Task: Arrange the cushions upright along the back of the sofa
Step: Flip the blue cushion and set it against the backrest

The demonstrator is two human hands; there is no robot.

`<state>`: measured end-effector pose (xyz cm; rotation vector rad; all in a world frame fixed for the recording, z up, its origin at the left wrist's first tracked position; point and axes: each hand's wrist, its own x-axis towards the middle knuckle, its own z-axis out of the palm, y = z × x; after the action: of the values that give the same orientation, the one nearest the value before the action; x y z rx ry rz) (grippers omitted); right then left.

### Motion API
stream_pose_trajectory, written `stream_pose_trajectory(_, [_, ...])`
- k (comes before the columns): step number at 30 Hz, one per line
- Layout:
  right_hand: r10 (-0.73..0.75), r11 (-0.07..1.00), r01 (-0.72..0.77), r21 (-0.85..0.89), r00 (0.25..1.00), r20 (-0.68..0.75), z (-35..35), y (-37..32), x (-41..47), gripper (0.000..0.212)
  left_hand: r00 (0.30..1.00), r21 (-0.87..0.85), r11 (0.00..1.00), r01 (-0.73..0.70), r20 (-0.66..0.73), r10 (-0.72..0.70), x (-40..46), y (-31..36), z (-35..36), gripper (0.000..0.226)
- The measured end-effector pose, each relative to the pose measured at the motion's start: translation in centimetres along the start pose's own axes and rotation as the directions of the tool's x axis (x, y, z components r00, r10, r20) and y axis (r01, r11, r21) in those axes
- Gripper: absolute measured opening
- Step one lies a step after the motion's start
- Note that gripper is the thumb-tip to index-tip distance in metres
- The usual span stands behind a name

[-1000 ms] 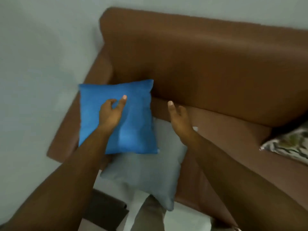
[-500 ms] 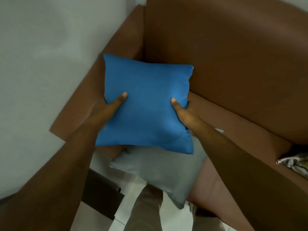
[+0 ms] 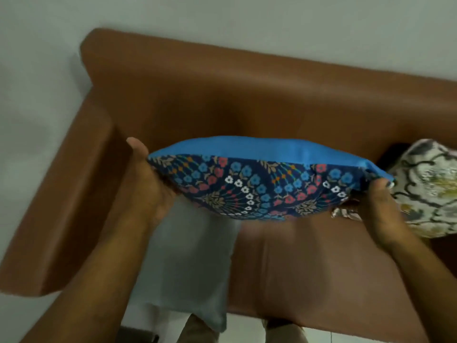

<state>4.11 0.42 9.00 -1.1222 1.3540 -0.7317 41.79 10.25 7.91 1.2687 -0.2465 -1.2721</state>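
Head view: both hands hold one cushion [image 3: 262,179] in the air above the seat of the brown sofa [image 3: 247,100]; the cushion is tipped nearly flat, its plain blue side turned up and away toward the backrest, its dark floral side, with blue, red and white flowers, facing the camera; it touches neither seat nor backrest. The left hand [image 3: 146,184] is closed on the cushion's left edge, thumb up beside the blue side, palm under the floral side; the right hand [image 3: 376,206] is clenched on the right corner, fingertips [image 3: 385,184] pinching the fabric there. A grey cushion [image 3: 188,263] lies flat on the seat under the left forearm, its near end hanging over the front edge of the seat. A cream cushion [image 3: 427,186] with a dark looping pattern sits at the right edge of the frame, just behind the right hand, leaning on the seat near the backrest; whether it stands fully upright cannot be told. The sofa's left armrest [image 3: 64,206] runs down the left side; a pale wall [image 3: 222,21] rises behind the backrest; the picture is somewhat blurred.
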Motion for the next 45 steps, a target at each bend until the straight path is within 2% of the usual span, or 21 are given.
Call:
stream_pose_trajectory(2, [-0.182,0.971,0.163,-0.174,0.978,-0.105,-1.0,1.6,0.0,0.061,0.996,0.035,0.999,0.006,-0.084,-0.003,0.8,-2.5,4.2,0.109])
stream_pose_trajectory(4, [-0.257,0.957,0.214,-0.195,0.938,-0.233,-2.6,3.9,2.5,0.039,0.997,0.092,0.995,0.031,-0.073,-0.025,2.1,-5.8,9.0,0.093])
stream_pose_trajectory(5, [-0.25,0.959,0.203,-0.195,0.934,-0.254,-3.2,4.8,4.3,0.041,0.996,0.164,0.986,0.038,-0.082,-0.025,2.7,-7.3,10.8,0.086])
stream_pose_trajectory(7, [-0.134,0.975,0.071,-0.21,0.944,-0.301,-3.7,6.1,7.7,0.05,0.995,0.268,0.963,0.03,-0.097,-0.003,4.4,-9.4,13.5,0.077])
stream_pose_trajectory(8, [-0.083,0.983,0.024,-0.183,0.944,-0.318,-4.1,6.6,9.0,0.044,0.994,0.291,0.956,0.029,-0.109,0.003,5.2,-10.2,14.8,0.078])
stream_pose_trajectory(10, [-0.085,0.983,0.019,-0.184,0.929,-0.359,-5.0,7.1,11.5,0.027,0.99,0.312,0.95,0.001,-0.132,0.042,7.1,-10.9,16.6,0.08])
stream_pose_trajectory(12, [-0.149,0.974,0.058,-0.218,0.892,-0.427,-5.9,6.6,13.5,0.034,0.988,0.313,0.949,-0.034,-0.134,0.08,8.9,-10.7,17.8,0.076])
stream_pose_trajectory(15, [-0.227,0.962,0.115,-0.248,0.844,-0.487,-8.0,6.0,15.7,0.034,0.988,0.381,0.922,-0.064,-0.103,0.111,11.1,-11.4,19.4,0.063])
stream_pose_trajectory(18, [-0.154,0.949,0.018,-0.315,0.898,-0.412,-9.6,6.1,17.1,0.038,0.981,0.421,0.907,-0.014,-0.17,0.094,12.5,-13.0,20.2,0.038])
stream_pose_trajectory(20, [-0.104,0.914,-0.053,-0.402,0.928,-0.358,-10.1,6.2,17.7,0.048,0.964,0.44,0.897,0.031,-0.251,0.09,13.2,-13.7,20.4,0.033])
stream_pose_trajectory(23, [-0.091,0.887,-0.09,-0.453,0.928,-0.361,-10.0,6.5,17.9,0.049,0.95,0.473,0.88,0.04,-0.292,0.114,13.8,-13.9,19.9,0.048])
stream_pose_trajectory(26, [-0.023,0.919,-0.155,-0.361,0.896,-0.444,-8.9,6.5,17.2,0.055,0.976,0.514,0.858,0.003,-0.186,0.109,13.3,-12.9,18.8,0.043])
stream_pose_trajectory(28, [0.0,0.944,-0.183,-0.275,0.834,-0.552,-7.5,7.2,15.9,0.072,0.987,0.559,0.829,-0.008,-0.127,0.096,12.3,-11.9,16.9,0.049])
stream_pose_trajectory(31, [0.072,0.943,-0.258,-0.208,0.773,-0.63,-2.6,9.3,11.1,0.093,0.971,0.658,0.748,0.08,-0.22,0.089,10.2,-11.4,10.4,0.075])
stream_pose_trajectory(34, [0.173,0.912,-0.349,-0.216,0.804,-0.569,4.4,12.4,5.4,0.092,0.953,0.703,0.686,0.186,-0.3,0.048,7.8,-12.3,1.7,0.077])
stream_pose_trajectory(35, [0.214,0.893,-0.379,-0.24,0.83,-0.515,7.1,13.4,3.7,0.089,0.941,0.717,0.657,0.235,-0.337,0.032,6.9,-12.4,-1.2,0.085])
stream_pose_trajectory(37, [0.333,0.862,-0.427,-0.273,0.883,-0.332,12.3,15.4,1.6,0.079,0.909,0.764,0.564,0.312,-0.412,0.056,5.5,-12.6,-6.3,0.098])
stream_pose_trajectory(39, [0.381,0.857,-0.379,-0.35,0.922,-0.065,17.3,17.9,-0.3,0.064,0.896,0.812,0.473,0.341,-0.433,0.1,4.1,-12.7,-11.4,0.102])
stream_pose_trajectory(41, [0.414,0.854,-0.352,-0.384,0.906,0.091,21.6,20.4,-2.0,0.063,0.899,0.805,0.467,0.365,-0.435,0.046,2.5,-12.6,-16.1,0.106])
stream_pose_trajectory(43, [0.533,0.82,-0.48,-0.312,0.838,0.113,24.2,22.3,-4.0,0.084,0.914,0.819,0.437,0.372,-0.405,-0.019,0.8,-13.1,-19.8,0.11])
stream_pose_trajectory(45, [0.595,0.791,-0.558,-0.25,0.797,0.104,26.0,24.1,-5.8,0.098,0.877,0.78,0.41,0.473,-0.463,-0.132,-0.5,-14.1,-23.1,0.122])
